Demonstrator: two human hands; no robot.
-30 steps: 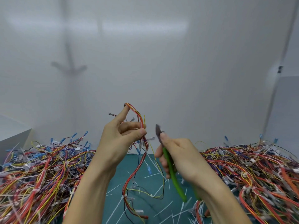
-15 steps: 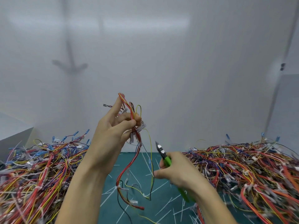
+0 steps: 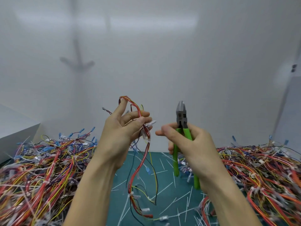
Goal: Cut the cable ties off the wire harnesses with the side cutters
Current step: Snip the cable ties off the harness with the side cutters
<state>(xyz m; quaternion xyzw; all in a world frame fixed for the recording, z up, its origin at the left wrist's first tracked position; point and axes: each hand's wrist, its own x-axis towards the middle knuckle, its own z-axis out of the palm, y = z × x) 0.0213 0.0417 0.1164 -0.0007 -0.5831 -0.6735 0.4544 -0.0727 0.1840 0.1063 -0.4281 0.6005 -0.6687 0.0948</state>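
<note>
Our left hand [image 3: 120, 136] pinching a limp red-yellow wire harness [image 3: 141, 162], our right hand [image 3: 192, 144] fingers curled round smooth green-handled side cutters [image 3: 181, 117], grey steel head upright, handle middles hidden behind fingers.

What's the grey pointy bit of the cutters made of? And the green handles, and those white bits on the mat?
Cutter head: looks like steel, dull grey with a faint shine.
Green handles: probably plastic or rubber sleeves, smooth and bright.
White bits: likely thin plastic, maybe cut cable-tie tails, since they lie stiff and straight.
</note>
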